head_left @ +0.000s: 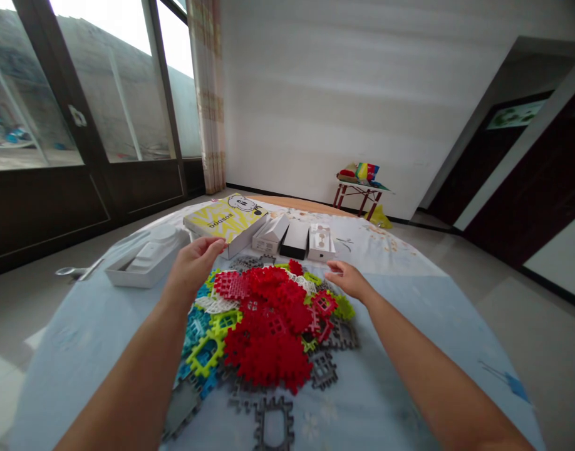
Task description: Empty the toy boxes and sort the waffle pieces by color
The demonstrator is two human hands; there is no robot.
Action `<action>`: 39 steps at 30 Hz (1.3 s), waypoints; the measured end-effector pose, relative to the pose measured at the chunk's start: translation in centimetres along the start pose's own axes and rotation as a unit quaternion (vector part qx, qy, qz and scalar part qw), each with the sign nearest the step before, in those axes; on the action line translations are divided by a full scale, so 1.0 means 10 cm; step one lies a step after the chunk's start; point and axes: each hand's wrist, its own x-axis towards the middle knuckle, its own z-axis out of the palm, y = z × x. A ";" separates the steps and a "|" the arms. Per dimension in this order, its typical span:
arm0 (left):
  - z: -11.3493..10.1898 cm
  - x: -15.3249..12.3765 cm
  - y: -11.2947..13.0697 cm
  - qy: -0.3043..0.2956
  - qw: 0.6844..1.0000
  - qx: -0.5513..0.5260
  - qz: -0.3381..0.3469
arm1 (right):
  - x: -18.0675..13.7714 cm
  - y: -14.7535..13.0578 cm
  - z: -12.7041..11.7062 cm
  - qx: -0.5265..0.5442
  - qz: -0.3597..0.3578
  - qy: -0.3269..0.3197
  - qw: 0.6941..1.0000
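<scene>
A pile of plastic interlocking building pieces lies on the table below and between my hands. Red pieces (273,351) cover its middle, with lime-green pieces (207,354), blue pieces (196,329), white pieces (217,304) and grey pieces (274,423) around them. My left hand (196,263) is over the pile's far left side, thumb and forefinger pressed together in front of a yellow-and-white box (226,219); whatever is between the fingertips I cannot make out. At the pile's far right edge hovers my right hand (348,279), fingers loosely bent and apart, holding nothing.
A white open box (132,272) with a white object inside stands at left. Several small boxes, including a black one (295,239), line up behind the pile. A pale patterned cloth (409,351) covers the round table. Farther back, a small table (362,186) bears colourful items.
</scene>
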 end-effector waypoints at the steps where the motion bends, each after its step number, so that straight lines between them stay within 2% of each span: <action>1: 0.00 0.01 -0.06 -0.002 1.000 0.029 0.002 | -0.12 -0.05 -0.02 -0.005 -0.013 -0.014 1.000; 3: 0.01 0.02 -0.19 -0.015 0.995 0.097 0.004 | -0.34 -0.18 -0.04 -0.029 -0.039 -0.033 0.998; 7: 0.00 0.01 -0.45 -0.079 0.972 0.221 0.023 | -0.66 -0.51 0.00 -0.081 -0.099 -0.067 0.989; 11: -0.03 -0.03 -0.61 -0.128 0.942 0.296 0.091 | -0.81 -0.82 0.18 -0.129 -0.142 -0.115 0.975; 13: -0.02 -0.09 -0.64 -0.155 0.931 0.313 0.103 | -0.85 -0.94 0.29 -0.149 -0.165 -0.138 0.965; 15: 0.02 -0.18 -0.65 -0.160 0.924 0.334 0.098 | -0.88 -1.02 0.38 -0.162 -0.178 -0.158 0.958; 17: 0.08 -0.28 -0.65 -0.134 0.919 0.362 0.082 | -0.89 -1.05 0.43 -0.173 -0.177 -0.169 0.954; 20: 0.17 -0.40 -0.61 -0.093 0.915 0.387 0.062 | -0.89 -1.00 0.43 -0.195 -0.161 -0.158 0.955; 24: 0.28 -0.47 -0.53 -0.078 0.914 0.394 0.054 | -0.87 -0.82 0.32 -0.219 -0.115 -0.128 0.960; 27: 0.37 -0.49 -0.50 -0.094 0.914 0.390 0.057 | -0.86 -0.69 0.24 -0.225 -0.094 -0.116 0.963; 31: 0.43 -0.46 -0.51 -0.150 0.913 0.373 0.067 | -0.85 -0.56 0.20 -0.226 -0.091 -0.100 0.965; 34: 0.31 -0.36 -0.53 -0.167 0.911 0.373 0.058 | -0.83 -0.47 0.17 -0.207 -0.113 -0.070 0.969; 39: -0.18 -0.15 -0.73 -0.091 0.928 0.359 0.047 | -0.82 -0.30 0.06 -0.135 -0.126 0.009 0.983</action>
